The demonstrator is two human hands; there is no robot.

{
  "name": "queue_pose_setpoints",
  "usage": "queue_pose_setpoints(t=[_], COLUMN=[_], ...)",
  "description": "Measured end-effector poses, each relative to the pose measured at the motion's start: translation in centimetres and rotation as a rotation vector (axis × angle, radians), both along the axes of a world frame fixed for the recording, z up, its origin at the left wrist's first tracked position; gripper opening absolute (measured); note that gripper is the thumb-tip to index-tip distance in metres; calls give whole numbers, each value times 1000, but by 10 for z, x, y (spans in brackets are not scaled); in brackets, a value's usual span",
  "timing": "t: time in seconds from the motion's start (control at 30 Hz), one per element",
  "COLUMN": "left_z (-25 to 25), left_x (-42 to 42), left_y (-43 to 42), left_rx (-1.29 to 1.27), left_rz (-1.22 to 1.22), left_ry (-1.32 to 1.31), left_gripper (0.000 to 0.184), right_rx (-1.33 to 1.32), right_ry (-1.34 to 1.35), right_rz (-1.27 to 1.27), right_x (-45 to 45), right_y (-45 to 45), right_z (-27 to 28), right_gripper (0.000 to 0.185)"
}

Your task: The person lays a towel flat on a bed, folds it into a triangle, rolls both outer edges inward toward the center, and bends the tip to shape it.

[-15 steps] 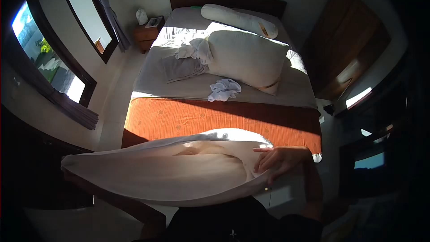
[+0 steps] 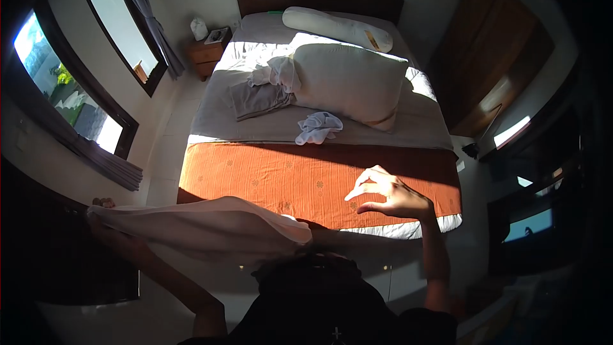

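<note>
My left hand point(image 2: 102, 206), far out to the left, is closed on one corner of a thin white cloth point(image 2: 211, 227). The cloth stretches to the right from it in front of the bed, and its other end hangs loose near the middle. My right hand point(image 2: 396, 197) is raised over the orange bed runner point(image 2: 274, 176), fingers apart and curved, with nothing in them. A gap separates it from the cloth's loose end.
On the bed point(image 2: 217, 112) lie a large pillow point(image 2: 348, 80), a bolster point(image 2: 335, 27), a grey cloth point(image 2: 258, 101) and a crumpled white cloth point(image 2: 319, 128). A nightstand point(image 2: 205, 53) stands left of the headboard point(image 2: 319, 0). Windows with curtains point(image 2: 150, 22) line the left wall.
My right hand has let go of the white cloth and risen forward over the runner, its fingers spreading. The cloth's right end has dropped and swung left. My left hand keeps its hold.
</note>
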State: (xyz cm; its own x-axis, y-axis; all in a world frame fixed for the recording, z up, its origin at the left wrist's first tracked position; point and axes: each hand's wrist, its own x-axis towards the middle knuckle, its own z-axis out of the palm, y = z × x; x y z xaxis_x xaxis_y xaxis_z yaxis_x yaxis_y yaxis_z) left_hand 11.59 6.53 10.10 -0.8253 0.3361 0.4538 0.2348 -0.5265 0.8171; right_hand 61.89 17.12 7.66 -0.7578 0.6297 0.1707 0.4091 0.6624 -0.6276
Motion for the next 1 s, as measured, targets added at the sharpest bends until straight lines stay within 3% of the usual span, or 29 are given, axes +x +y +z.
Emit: queue_pose_setpoints(t=[0.07,0.13,0.23,0.27,0.33,0.37,0.47,0.57,0.67,0.7,0.8,0.83,0.87,0.9,0.93,0.97,1.0], left_z=[18,32,45,46,40,37,36,42,47,39,48,44,37,34,43,59,69], left_x=[46,83,95,95,62,46,30,12,14,5,19,6,-20,-34,-22,3,20], left_y=[14,22,20,18,4,-3,-19,-38,-50,-49,-43,-43,-43,-43,-34,-18,-8], left_rx=[3,97,253,314,459,531,424,455,401,353,359,376,399,419,309,198,84], left_rz=[-93,-166,-279,-316,-613,-767,-515,-684,-546,-342,-234,-310,-388,-463,-235,-7,217], left_ry=[-33,-15,-94,-139,-175,-191,-167,-201,-168,-49,-52,2,68,126,7,-110,-224], left_gripper=[21,15,11,11,13,15,19,18,16,13,10,8,11,15,19,24,29], right_rx=[53,-114,-655,-477,-123,-145,2,65,-1159,-907,-345,-284,-306,-166,-153,-91,-217], right_ry=[-32,-155,-286,-221,-86,-188,-293,-223,-17,-28,-56,-61,100,208,537,606,799], right_rz=[97,87,149,149,142,168,224,160,31,17,-110,-210,-295,-412,-449,-521,-582], right_x=[-40,-79,-132,-143,-159,-165,-168,-162,-145,-136,-107,-98,-88,-68,-52,-25,-2], right_y=[-3,-13,-10,-11,-16,-15,-18,-15,-7,-9,-10,5,22,47,59,76,82], right_z=[-51,-84,-116,-130,-145,-144,-155,-206,-218,-233,-261,-242,-214,-224,-186,-154,-119], right_gripper=[37,44,47,48,50,47,41,33,23,22,19,18,17,18,19,17,18])
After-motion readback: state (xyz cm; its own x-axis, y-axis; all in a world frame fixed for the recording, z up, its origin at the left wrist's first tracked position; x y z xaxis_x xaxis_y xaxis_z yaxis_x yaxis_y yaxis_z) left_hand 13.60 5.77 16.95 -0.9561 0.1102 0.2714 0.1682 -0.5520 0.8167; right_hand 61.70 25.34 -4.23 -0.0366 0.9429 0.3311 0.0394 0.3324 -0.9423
